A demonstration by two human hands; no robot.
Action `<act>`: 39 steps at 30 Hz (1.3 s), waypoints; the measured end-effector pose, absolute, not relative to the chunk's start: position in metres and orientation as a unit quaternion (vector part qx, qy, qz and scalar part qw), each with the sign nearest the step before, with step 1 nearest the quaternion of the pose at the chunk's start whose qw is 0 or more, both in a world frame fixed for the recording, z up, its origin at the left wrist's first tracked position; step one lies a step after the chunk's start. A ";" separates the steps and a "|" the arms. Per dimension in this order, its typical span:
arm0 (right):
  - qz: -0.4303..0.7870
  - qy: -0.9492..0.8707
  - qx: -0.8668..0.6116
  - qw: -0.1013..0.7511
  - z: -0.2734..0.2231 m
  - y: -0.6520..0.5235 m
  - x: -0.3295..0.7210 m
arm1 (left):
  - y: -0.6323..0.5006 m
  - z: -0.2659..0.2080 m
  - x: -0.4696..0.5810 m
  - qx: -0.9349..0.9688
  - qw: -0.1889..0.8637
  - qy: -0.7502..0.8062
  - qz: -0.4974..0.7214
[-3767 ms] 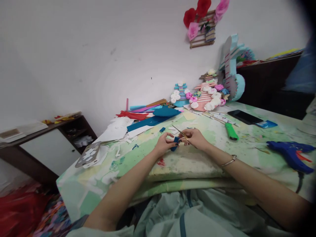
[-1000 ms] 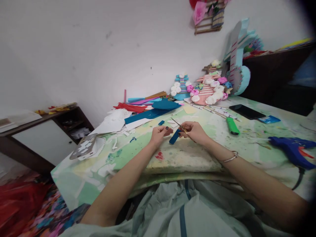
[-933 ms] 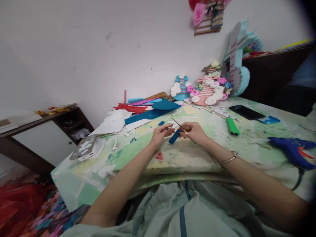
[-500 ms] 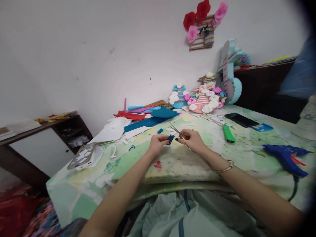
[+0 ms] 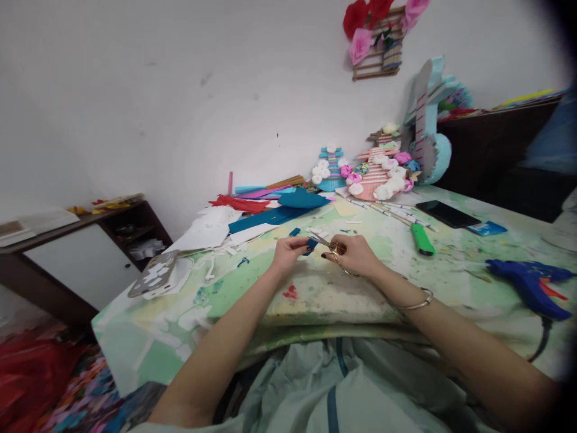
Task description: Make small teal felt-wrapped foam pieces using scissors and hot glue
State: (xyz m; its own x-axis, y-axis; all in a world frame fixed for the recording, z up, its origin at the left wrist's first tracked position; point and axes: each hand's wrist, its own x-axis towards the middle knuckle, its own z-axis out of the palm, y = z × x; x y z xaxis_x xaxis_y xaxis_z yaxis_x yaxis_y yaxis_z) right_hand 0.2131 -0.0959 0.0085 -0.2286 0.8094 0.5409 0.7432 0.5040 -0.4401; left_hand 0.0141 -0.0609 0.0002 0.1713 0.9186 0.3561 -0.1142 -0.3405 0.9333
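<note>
Pinched in the fingers of my left hand (image 5: 288, 255) is a small piece of dark blue paper (image 5: 311, 245). My right hand (image 5: 354, 255) is closed round the gold handles of a pair of scissors (image 5: 323, 242). The scissor blades point left and meet the top edge of the blue paper; whether they are cutting into it I cannot tell. Another small blue piece (image 5: 294, 232) lies on the table just beyond my left hand. Larger sheets of blue paper (image 5: 274, 216) rest farther back, with white paper (image 5: 207, 227) beside them.
To the right lie a green utility knife (image 5: 422, 239), a black phone (image 5: 448, 214) and a blue glue gun (image 5: 527, 282) with its cord. Paper-flower crafts (image 5: 376, 174) stand against the wall. A grey stencil-like card (image 5: 154, 275) sits at the table's left edge.
The scissor blades have come down from above onto the blue paper in my left hand. The whole view has shifted slightly, with the wall decoration now higher and farther right.
</note>
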 end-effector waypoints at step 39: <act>0.038 -0.731 -0.540 0.417 0.009 -0.086 0.219 | -0.059 -0.006 0.015 0.588 0.555 0.292 0.511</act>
State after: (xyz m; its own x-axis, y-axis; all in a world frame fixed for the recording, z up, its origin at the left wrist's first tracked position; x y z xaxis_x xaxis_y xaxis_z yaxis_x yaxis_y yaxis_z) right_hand 0.2192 -0.0858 0.0086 -0.0704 0.8206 0.5671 0.7566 0.4144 -0.5058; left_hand 0.0147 -0.0594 -0.0065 0.3065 0.9106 0.2772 -0.2244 -0.2139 0.9507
